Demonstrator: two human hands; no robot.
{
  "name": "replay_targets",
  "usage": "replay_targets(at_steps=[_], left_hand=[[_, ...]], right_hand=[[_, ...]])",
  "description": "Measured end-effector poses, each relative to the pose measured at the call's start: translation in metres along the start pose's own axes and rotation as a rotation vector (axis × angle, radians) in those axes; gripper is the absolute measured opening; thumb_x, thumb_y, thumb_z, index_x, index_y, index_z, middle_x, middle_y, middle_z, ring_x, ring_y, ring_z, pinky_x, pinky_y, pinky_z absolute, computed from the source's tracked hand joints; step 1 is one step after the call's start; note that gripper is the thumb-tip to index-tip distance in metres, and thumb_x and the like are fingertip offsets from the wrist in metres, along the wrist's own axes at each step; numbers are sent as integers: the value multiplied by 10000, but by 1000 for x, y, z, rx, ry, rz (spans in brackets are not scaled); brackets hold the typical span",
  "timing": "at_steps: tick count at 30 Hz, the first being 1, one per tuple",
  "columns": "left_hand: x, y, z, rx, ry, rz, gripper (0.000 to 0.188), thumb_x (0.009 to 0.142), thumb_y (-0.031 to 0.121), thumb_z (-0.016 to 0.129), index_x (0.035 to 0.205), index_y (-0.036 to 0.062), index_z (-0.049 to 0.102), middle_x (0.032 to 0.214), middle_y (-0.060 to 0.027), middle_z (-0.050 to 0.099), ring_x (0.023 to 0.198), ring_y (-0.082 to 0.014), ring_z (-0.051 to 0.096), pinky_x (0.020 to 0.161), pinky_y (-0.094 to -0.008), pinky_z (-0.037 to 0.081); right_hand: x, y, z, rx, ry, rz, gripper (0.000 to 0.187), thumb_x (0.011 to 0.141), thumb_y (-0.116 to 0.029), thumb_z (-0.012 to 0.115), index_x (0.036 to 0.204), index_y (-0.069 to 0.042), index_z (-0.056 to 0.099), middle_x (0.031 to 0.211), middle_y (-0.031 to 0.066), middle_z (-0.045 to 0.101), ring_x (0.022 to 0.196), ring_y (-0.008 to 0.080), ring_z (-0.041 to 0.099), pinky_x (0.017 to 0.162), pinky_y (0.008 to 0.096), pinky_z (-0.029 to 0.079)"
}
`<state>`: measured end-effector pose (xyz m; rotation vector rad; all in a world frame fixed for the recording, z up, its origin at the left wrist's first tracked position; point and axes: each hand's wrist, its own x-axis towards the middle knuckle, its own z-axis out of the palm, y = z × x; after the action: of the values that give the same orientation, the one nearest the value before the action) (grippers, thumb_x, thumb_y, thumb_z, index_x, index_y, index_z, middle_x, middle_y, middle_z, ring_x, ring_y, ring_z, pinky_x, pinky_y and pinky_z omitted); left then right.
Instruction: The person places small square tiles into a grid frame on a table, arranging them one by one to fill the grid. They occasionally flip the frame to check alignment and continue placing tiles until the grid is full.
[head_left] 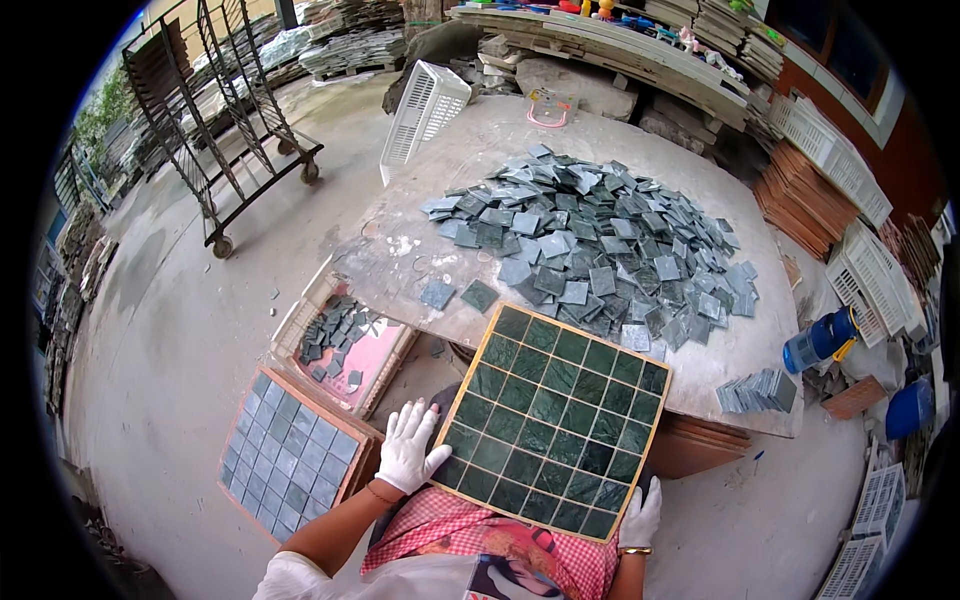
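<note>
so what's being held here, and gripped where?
A square tray of green tiles, held by both gloved hands: the left hand on its left corner edge, the right hand at its near right corner. Its far end rests on the table.

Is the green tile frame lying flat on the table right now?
No, both gloved hands hold the tile frame at its edges, tilted over the lap.
</note>
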<state>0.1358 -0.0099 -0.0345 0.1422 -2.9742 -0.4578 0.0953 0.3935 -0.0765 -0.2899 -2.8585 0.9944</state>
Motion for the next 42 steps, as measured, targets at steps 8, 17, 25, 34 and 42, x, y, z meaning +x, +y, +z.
replay_targets(at_steps=[8,17,25,34,42], left_hand=[[18,-62,32,-389,21,-368,571,883,411,539,1278,5,465,1308,-193,484,1218,-335,455,1003,-393,385],[95,25,25,-497,73,-117,554,865,340,597,1284,11,445,1052,-210,616,954,-374,594,816,-422,470],[94,16,45,-499,153,-100,554,834,260,629,1278,-11,438,1033,-231,608,941,-384,586,812,-432,462],[98,26,32,-479,137,-60,481,873,210,559,1287,0,432,1097,-215,605,1004,-381,586,852,-400,456],[98,23,29,-541,120,-97,437,898,197,532,1271,-12,444,1102,-205,604,1010,-319,593,867,-370,442]], right_hand=[[-3,-4,-1,-106,0,9,444,937,-207,477,1296,51,437,1295,250,483,1190,389,464,1009,415,365],[33,8,-15,198,20,99,446,933,-292,505,1272,-3,499,1158,189,604,1110,325,553,946,368,429],[149,100,17,1200,284,1034,837,855,-565,556,1377,31,285,1414,216,312,1307,362,327,1004,526,378],[180,125,87,697,409,1002,1058,794,-703,491,1403,109,192,1389,304,357,1262,400,405,1023,421,364],[125,105,64,798,497,1044,418,784,-158,491,1112,101,499,1036,268,600,912,386,602,787,438,468]])
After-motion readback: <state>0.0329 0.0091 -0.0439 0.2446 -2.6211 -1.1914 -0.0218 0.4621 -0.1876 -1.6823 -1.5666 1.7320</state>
